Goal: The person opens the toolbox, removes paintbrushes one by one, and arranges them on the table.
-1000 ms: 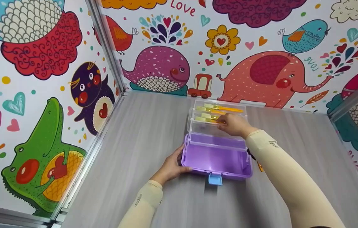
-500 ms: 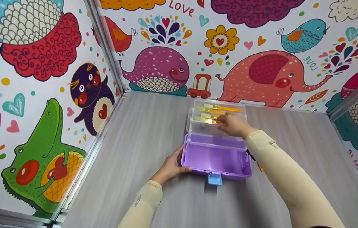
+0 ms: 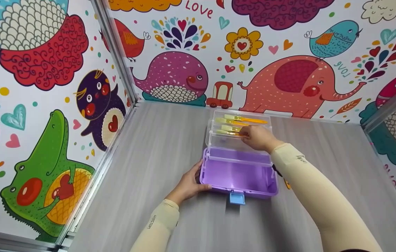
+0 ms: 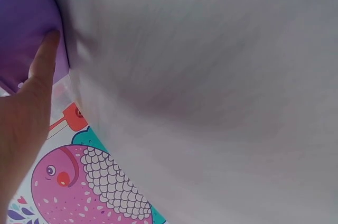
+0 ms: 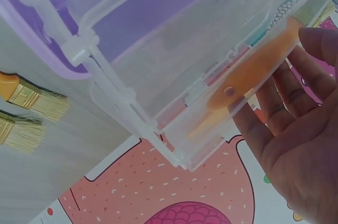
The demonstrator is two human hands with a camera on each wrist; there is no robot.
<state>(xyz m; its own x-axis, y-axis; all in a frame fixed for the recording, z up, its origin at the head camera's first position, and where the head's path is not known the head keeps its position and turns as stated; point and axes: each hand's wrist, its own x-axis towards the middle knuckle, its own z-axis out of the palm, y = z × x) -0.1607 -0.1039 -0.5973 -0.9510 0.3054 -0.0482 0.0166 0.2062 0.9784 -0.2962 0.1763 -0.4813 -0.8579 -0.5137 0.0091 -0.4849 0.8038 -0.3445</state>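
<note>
An open purple box [image 3: 261,193] with a light blue latch [image 3: 237,197] stands on the table. My left hand [image 3: 188,184] holds its front left corner, thumb along the front and fingers on the side wall. In the left wrist view one finger [image 4: 46,55] lies along the purple wall. Clear trays [image 3: 231,141] are raised behind the box, with several orange-handled paintbrushes [image 3: 254,120] lying in them. Over the nearer tray, my right hand [image 3: 259,137] pinches a paintbrush [image 5: 253,68]; its handle shows through the clear plastic in the right wrist view.
More paintbrushes [image 5: 45,105] lie on the table right of the box, mostly covered by the right forearm in the head view. A printed wall [image 3: 183,77] rises close behind the trays, and another printed panel [image 3: 43,140] stands at the left.
Both hands stay almost where they were, the left at the box and the right at the tray. The head view has shifted very slightly.
</note>
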